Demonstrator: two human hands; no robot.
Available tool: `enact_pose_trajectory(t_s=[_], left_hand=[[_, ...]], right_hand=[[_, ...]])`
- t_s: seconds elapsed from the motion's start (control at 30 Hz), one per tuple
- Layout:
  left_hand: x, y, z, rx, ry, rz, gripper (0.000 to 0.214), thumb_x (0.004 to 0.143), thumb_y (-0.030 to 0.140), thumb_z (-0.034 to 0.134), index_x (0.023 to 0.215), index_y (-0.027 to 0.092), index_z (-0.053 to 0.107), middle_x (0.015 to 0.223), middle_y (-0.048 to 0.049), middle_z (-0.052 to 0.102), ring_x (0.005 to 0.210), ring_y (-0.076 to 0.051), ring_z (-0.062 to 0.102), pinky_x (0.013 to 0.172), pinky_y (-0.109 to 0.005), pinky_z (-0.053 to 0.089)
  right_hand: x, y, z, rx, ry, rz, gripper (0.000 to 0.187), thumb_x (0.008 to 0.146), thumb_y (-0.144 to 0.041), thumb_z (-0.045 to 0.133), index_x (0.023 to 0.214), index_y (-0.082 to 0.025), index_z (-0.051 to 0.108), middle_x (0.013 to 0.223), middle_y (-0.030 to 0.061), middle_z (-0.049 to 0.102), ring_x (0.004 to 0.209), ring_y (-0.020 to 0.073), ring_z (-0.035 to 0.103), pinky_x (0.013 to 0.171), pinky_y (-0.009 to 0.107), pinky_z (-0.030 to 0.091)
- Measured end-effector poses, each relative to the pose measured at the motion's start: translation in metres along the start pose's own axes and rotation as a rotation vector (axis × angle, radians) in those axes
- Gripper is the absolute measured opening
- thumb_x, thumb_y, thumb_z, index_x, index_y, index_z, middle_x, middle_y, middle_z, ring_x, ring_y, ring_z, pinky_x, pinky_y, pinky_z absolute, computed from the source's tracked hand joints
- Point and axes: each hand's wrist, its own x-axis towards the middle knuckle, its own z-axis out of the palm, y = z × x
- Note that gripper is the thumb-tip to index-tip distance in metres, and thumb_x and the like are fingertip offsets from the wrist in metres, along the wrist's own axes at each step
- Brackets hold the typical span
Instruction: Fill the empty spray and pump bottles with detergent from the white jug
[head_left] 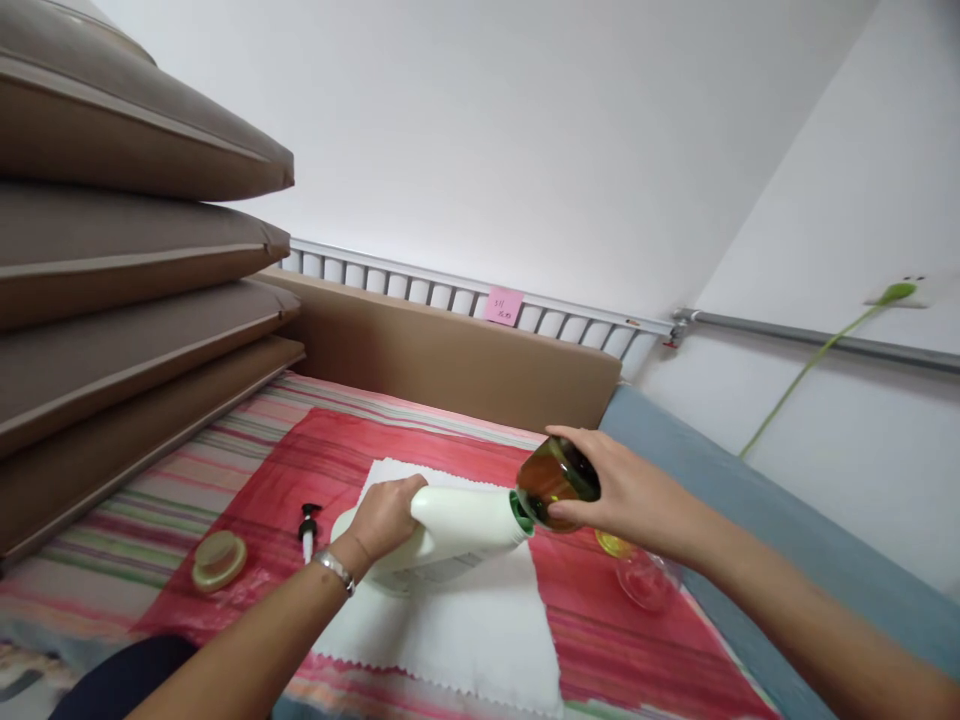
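My left hand [382,518] is wrapped round a white plastic bottle [457,528], held tipped on its side with its green neck pointing right. My right hand [622,490] grips a small brown glass bottle [555,478], tilted so its mouth meets the white bottle's neck. Both are held just above a white cloth [457,630] spread on a red striped mat [315,460]. A metal watch band sits on my left wrist.
A black and white pump head [307,530] and a round yellowish lid [218,560] lie on the mat to the left. A clear glass [646,578] lies under my right wrist. Brown cushions [112,300] are stacked at left. A brown board [450,355] stands behind.
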Motion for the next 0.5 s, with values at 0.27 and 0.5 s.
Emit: enact_pose_trajectory(t_s=[0.27, 0.5], left_hand=[[-0.007, -0.011, 0.003, -0.133, 0.073, -0.065, 0.023, 0.072, 0.018, 0.051, 0.091, 0.023, 0.062, 0.083, -0.0055, 0.071, 0.079, -0.024, 0.065, 0.066, -0.029, 0.042], [-0.01, -0.035, 0.006, -0.413, 0.308, -0.124, 0.022, 0.068, 0.015, 0.051, 0.087, 0.018, 0.062, 0.084, -0.0041, 0.069, 0.078, -0.019, 0.063, 0.069, -0.026, 0.046]], right_hand=[[-0.016, 0.041, 0.036, 0.736, 0.199, 0.375, 0.068, 0.068, -0.051, 0.064, 0.126, -0.025, 0.04, 0.126, 0.0117, 0.052, 0.11, 0.0312, 0.051, 0.089, 0.045, 0.045], [-0.067, 0.049, 0.135, 2.009, 0.275, 0.612, 0.035, 0.076, -0.045, 0.062, 0.108, -0.03, 0.056, 0.102, 0.0003, 0.069, 0.089, 0.0214, 0.064, 0.068, 0.033, 0.054]])
